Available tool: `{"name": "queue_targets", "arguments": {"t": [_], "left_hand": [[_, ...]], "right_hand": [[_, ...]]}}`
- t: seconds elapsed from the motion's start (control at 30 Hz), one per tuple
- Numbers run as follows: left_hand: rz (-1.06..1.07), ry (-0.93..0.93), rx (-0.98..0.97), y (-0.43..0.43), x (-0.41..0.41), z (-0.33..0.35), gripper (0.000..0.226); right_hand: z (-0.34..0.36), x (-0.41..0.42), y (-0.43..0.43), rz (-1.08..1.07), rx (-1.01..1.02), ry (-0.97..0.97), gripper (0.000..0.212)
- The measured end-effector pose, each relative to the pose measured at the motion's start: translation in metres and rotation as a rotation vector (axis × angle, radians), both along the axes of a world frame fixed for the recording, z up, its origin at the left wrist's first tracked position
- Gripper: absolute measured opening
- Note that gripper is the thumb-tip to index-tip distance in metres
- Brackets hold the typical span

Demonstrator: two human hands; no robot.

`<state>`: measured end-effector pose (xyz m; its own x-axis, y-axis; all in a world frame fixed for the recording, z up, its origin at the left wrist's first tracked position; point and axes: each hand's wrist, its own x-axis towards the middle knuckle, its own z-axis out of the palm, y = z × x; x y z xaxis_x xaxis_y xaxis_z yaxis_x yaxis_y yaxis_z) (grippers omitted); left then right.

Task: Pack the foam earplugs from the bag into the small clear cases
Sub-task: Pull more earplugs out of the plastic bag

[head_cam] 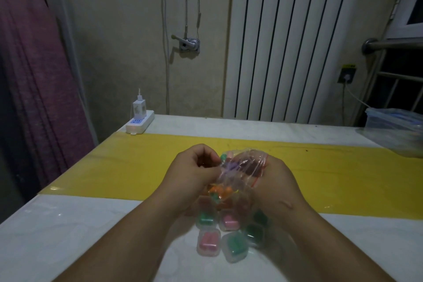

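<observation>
Clear bag point(242, 167) between hands, zip mouth at right hand point(277, 181), which grips it; left hand point(194, 167) pinches opposite side; cases point(208, 244) beneath

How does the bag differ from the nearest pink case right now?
The bag is gripped in the left hand and right hand above the table; the pink case lies on it. The bag is crumpled with mixed colours inside; the pink case is square, with only pink. Both are clear.
</observation>
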<state>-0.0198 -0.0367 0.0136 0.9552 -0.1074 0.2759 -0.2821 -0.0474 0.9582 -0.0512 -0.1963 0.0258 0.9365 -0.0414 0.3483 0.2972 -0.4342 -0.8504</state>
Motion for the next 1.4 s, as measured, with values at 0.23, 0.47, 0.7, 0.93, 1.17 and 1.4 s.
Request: {"name": "queue_targets", "arguments": {"t": [0.23, 0.47, 0.7, 0.93, 1.17, 1.4], "left_hand": [[0.039, 0.055, -0.083, 0.005, 0.003, 0.004, 0.021], [0.178, 0.058, -0.053, 0.012, 0.009, 0.003, 0.028], [0.372, 0.123, -0.103, 0.032, 0.028, -0.005, 0.029], [0.585, 0.191, 0.048, 0.046, 0.039, -0.021, 0.018], [0.665, -0.018, 0.326, 0.038, 0.024, -0.005, 0.024], [0.419, -0.292, 0.646, -0.003, 0.014, 0.014, 0.026]], "right_hand": [[0.003, 0.001, -0.01, -0.006, 0.115, 0.009, 0.02], [-0.001, 0.004, -0.007, -0.017, 0.234, 0.002, 0.012], [-0.006, 0.011, -0.019, -0.123, 0.176, -0.042, 0.02], [-0.006, 0.019, -0.043, -0.218, 0.133, 0.024, 0.016], [-0.012, 0.028, -0.054, -0.274, 0.175, 0.077, 0.016], [-0.01, 0.031, -0.058, -0.263, 0.263, 0.106, 0.023]]}}
